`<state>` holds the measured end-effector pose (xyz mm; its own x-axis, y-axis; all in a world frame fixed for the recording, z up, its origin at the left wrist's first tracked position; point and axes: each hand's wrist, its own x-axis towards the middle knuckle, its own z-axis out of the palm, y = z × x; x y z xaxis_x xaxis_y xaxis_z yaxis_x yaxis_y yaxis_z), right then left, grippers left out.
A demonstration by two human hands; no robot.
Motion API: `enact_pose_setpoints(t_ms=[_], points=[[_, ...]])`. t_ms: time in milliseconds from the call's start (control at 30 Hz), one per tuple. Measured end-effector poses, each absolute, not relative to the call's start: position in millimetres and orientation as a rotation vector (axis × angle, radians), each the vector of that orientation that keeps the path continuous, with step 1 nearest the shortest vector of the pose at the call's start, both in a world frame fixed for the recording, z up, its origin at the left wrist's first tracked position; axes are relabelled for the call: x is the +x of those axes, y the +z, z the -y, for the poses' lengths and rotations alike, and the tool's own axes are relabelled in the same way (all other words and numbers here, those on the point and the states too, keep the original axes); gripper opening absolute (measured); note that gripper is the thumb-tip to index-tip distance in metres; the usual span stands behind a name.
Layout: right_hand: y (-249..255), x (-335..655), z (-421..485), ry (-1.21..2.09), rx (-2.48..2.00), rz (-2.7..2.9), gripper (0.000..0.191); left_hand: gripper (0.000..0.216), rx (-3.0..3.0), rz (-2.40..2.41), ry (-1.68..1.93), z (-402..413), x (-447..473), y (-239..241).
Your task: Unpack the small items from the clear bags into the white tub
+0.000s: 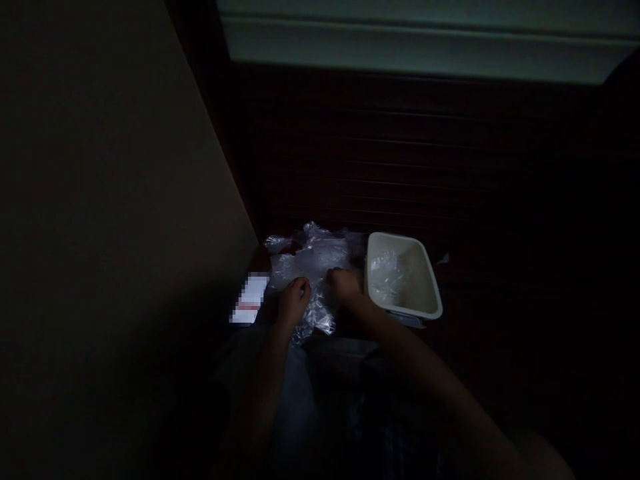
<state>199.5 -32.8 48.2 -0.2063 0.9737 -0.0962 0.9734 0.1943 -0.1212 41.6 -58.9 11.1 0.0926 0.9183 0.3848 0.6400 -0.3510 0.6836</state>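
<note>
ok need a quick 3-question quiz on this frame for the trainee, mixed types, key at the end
1. Multiple choice: where does the white tub stand relative to the loose pile of clear plastic, as pictured?
a) to its left
b) to its right
c) underneath it

2. True or false: the lit screen is nearer to the right hand than to the left hand.

3. Fill in: inside the tub lies some crumpled ____.

Key:
1. b
2. False; it lies beyond the left hand, on the side away from the right.
3. clear plastic
</note>
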Motion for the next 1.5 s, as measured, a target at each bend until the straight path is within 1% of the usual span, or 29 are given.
enact_pose_setpoints(t_ms=[200,300,433,600,700,867,1000,1200,1333,1433,1500], points=[[65,197,29,0.388,-1.961,2.253,0.03,0.018,2.038,-1.553,1.121,60,42,12],[78,196,25,0.384,-1.925,2.218,0.031,0.019,2.043,-1.553,1.122,61,42,11],[98,204,18,0.353,-1.739,2.178,0.028,0.019,2.056,-1.551,1.124,61,42,11],[120,217,10,0.446,-1.507,2.029,0.023,0.017,2.009,-1.536,1.184,61,43,11],[129,221,8,0.511,-1.459,1.9,0.025,0.016,1.919,-1.51,1.26,60,45,15],[133,224,9,0.669,-1.337,1.73,0.031,0.017,1.721,-1.478,1.415,60,53,40],[129,228,11,0.769,-1.305,1.653,0.036,0.022,1.66,-1.332,1.554,64,63,66],[125,233,15,0.77,-1.358,1.542,0.042,0.031,1.687,-1.301,1.731,76,69,88],[124,235,17,0.792,-1.366,1.485,0.046,0.043,1.671,-1.334,1.649,77,71,91],[125,235,18,0.84,-1.363,1.402,0.048,0.054,1.435,-1.283,1.511,71,74,84],[125,233,20,0.884,-1.338,1.338,0.048,0.051,1.238,-1.217,1.44,64,74,75]])
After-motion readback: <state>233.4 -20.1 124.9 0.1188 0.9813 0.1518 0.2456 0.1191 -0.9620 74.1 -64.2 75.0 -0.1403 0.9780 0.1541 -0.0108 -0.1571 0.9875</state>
